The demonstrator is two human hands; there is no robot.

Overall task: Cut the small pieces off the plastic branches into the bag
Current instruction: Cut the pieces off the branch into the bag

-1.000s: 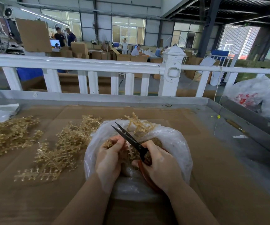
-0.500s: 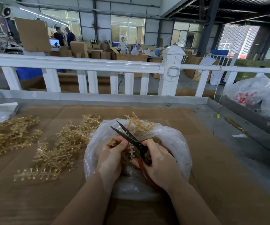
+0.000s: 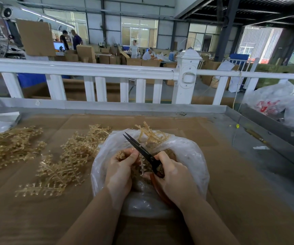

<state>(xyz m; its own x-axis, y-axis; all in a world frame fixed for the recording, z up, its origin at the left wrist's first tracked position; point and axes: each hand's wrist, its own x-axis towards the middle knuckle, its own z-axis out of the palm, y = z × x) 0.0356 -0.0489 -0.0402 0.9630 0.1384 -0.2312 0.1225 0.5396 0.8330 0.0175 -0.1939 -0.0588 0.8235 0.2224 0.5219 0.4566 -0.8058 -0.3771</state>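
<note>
Head view: left hand (image 3: 119, 169) pinches a branch (image 3: 142, 165) over the open bag (image 3: 192, 156) near the table's (image 3: 178, 232) front edge (so pieces drop in); right hand (image 3: 175, 179) grips the scissors (image 3: 142, 151).

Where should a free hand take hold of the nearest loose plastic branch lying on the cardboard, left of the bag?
Probably by the long straight stem of the nearest branch, pinched from above. It lies flat on the cardboard with short studs along it, apart from the tangled pile, so it should lift free without snagging.
</note>
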